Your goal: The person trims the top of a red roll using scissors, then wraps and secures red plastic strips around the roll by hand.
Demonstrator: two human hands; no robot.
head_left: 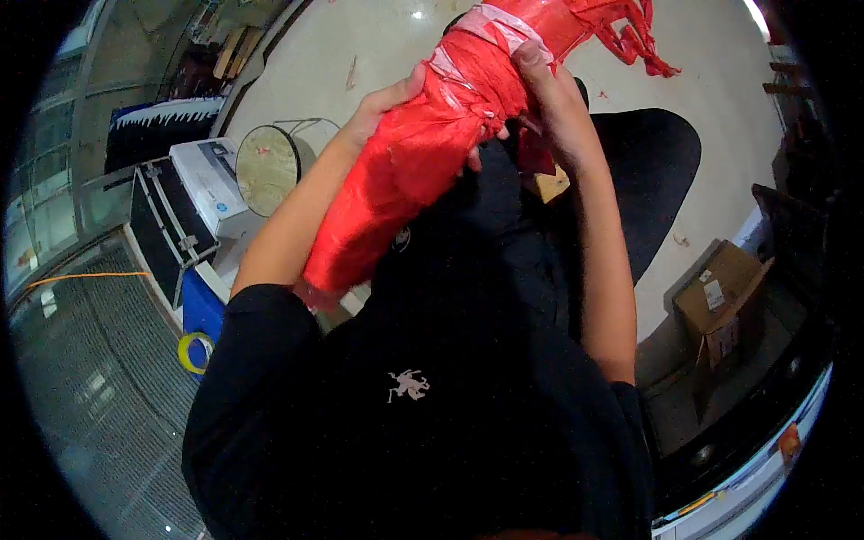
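A long bundle wrapped in red plastic film lies slanted across my lap, its wide end near my left forearm. Its upper part is gathered into tight folds, with a paler pink band and loose red strips trailing at the top right. My left hand is closed around the left side of the bundle, the palm hidden beneath it. On the other side my right hand grips near the gathered folds, thumb on top. What the wrapping contains is hidden.
To the left are a black case with metal edges, a white box, a round object and a yellow tape roll. An orange cord crosses the grey mat. An open cardboard box stands at right.
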